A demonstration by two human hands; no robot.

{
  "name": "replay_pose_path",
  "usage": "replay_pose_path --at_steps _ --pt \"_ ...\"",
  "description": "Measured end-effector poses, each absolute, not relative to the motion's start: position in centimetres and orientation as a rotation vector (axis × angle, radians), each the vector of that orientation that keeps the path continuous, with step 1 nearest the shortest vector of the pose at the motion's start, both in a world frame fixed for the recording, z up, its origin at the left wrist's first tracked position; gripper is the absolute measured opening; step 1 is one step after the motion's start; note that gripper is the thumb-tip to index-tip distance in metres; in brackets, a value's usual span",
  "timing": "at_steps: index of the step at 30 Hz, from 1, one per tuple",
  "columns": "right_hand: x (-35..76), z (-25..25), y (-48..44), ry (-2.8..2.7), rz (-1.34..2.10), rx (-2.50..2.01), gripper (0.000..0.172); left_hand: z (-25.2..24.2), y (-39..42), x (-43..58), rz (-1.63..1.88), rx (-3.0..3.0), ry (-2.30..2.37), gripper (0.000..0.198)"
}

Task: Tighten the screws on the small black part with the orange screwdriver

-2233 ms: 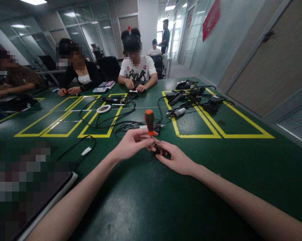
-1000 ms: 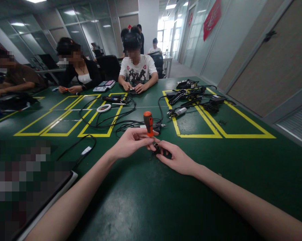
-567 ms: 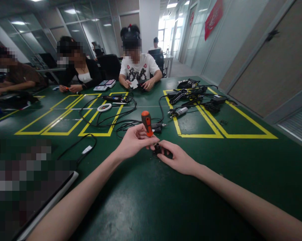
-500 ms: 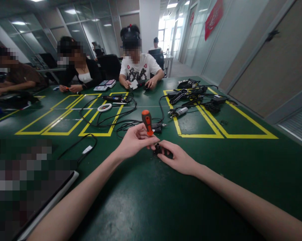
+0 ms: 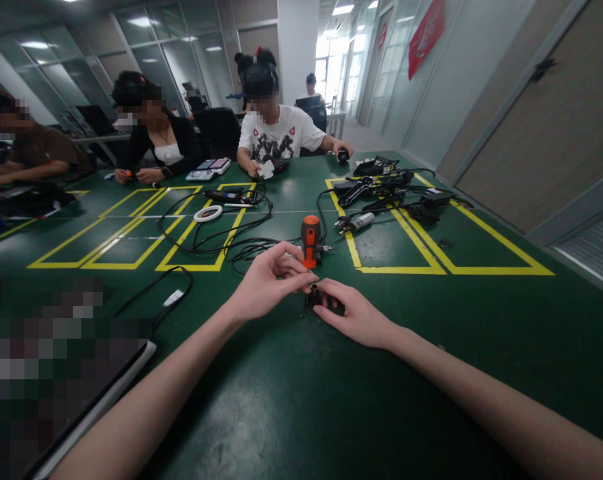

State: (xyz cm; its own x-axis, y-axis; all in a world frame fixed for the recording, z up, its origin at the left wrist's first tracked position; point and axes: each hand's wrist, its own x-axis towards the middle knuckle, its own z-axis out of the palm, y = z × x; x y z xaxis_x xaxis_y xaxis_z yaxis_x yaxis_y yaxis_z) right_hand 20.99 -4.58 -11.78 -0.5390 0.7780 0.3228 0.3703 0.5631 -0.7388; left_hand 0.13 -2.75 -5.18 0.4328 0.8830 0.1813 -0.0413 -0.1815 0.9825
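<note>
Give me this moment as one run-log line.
left hand: fingers at upright screwdriver, grip partly hidden | right hand: holding small black part | beyond: black cables | surface: green table

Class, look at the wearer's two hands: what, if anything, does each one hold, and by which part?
Left hand: a screwdriver, apparently by the shaft just below its handle. Right hand: a small black part, by the side facing that hand.

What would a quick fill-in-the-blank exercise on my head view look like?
The screwdriver at the left grip has its handle pointing ____.
The right grip touches a small part coloured ____.
The tabletop is ____.
The tape outlining rectangles on it is ____.
Missing words: up, black, green, yellow.
</note>
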Motion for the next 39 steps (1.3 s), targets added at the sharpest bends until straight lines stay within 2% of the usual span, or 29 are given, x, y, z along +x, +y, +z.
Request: replay_pose_path --at_steps 5,12,16,22,27,35,39 --pt "20.98 -11.56 -4.59 -2.163 0.799 -0.928 0.013 -4.7 -2.82 -0.18 0.955 1.601 0.812 0.052" --pt "20.97 -11.76 -4.55 -2.155 0.787 -0.911 0.012 -4.45 -2.87 -0.31 1.023 1.843 0.88 0.023" --pt "20.97 -12.02 -4.53 -2.146 0.785 -0.911 0.012 -4.63 -3.01 -0.11 1.058 1.865 0.9 0.023" --pt "20.96 -11.93 -4.51 -2.148 0.776 -0.911 0.011 -4.65 -3.19 -0.05 1.065 1.869 0.887 0.034" --pt "20.94 -11.68 -4.59 -2.152 0.778 -0.922 0.01 -4.72 -3.08 -0.11 1.085 1.903 0.932 0.022" --pt "20.93 -11.69 -4.6 -2.146 0.777 -0.913 0.011 -5.13 -3.02 0.13 1.106 1.785 0.884 0.036" --pt "20.95 -11.65 -4.59 -2.155 0.778 -0.919 0.011 -5.0 -3.05 0.11 1.078 1.856 0.891 0.024"
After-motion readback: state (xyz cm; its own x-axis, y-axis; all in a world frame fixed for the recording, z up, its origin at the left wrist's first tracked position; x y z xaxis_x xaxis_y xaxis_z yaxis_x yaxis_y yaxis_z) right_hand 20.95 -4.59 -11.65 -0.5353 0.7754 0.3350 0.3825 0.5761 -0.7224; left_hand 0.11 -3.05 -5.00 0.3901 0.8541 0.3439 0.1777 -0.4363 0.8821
